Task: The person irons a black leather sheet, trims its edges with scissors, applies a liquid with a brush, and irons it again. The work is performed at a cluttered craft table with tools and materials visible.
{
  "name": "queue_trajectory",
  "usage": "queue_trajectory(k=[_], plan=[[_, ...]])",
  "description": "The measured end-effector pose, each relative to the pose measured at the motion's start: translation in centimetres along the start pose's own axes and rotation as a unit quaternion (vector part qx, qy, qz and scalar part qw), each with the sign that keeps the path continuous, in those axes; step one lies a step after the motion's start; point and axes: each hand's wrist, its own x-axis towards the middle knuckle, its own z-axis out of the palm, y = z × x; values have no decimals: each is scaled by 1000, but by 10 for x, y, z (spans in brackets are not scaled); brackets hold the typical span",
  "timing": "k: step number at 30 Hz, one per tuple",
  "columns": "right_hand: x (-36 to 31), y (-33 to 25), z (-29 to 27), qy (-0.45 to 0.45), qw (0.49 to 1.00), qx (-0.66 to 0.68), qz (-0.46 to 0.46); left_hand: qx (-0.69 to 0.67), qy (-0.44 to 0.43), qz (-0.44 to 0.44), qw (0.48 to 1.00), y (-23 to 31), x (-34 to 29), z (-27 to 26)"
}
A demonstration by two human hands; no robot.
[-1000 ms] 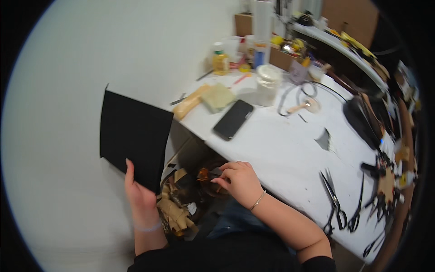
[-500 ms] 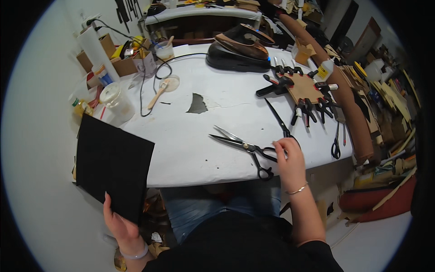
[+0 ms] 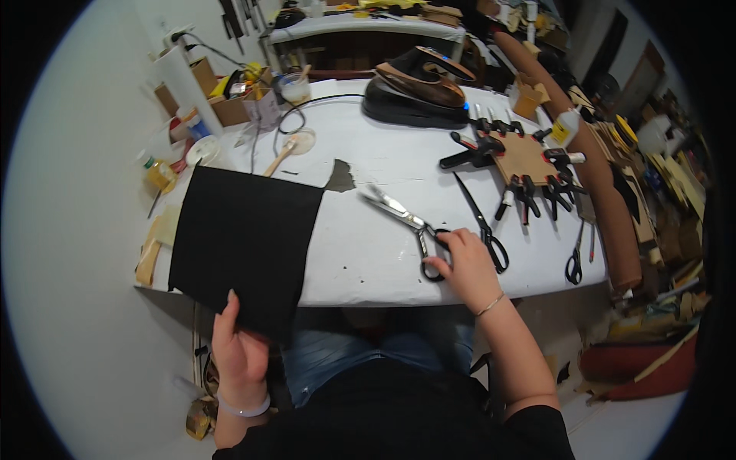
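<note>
My left hand (image 3: 241,351) grips a black rectangular sheet (image 3: 244,241) by its near edge, thumb on top and the other fingers hidden beneath. The sheet tilts above the table's left front part. My right hand (image 3: 471,270) has its thumb and fingers at the loops of a large pair of scissors (image 3: 410,218), whose blades point far left, nearly together and slightly blurred. Just right of that hand lies a second, black pair of scissors (image 3: 482,220). A scrap of dark grey material (image 3: 340,176) lies beyond the sheet's far right corner.
An iron (image 3: 422,83) rests on its black base at the back. On the right, several clamps (image 3: 527,195) grip a brown board (image 3: 523,157). A brush (image 3: 280,157), a yellow-liquid bottle (image 3: 162,175) and a long brown roll (image 3: 594,184) flank the white table (image 3: 360,287).
The black sheet has moved right and over the table with my left hand. My right hand has come down onto the scissors' loops, and the blades have closed together.
</note>
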Motion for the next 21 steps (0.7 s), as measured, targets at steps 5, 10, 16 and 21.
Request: queue_trajectory(k=[5, 10, 16, 21], plan=[[39, -28, 8, 128, 989, 71, -14, 37, -18, 25, 999, -16, -4, 23], [19, -141, -2, -244, 570, 745, 247, -16, -10, 0, 1000, -50, 3, 45], [2, -178, 38, -64, 467, 839, 272, -31, -24, -1, 999, -70, 21, 68], [27, -166, 21, 39, 456, 837, 300, 51, -17, -43, 998, -85, 20, 69]])
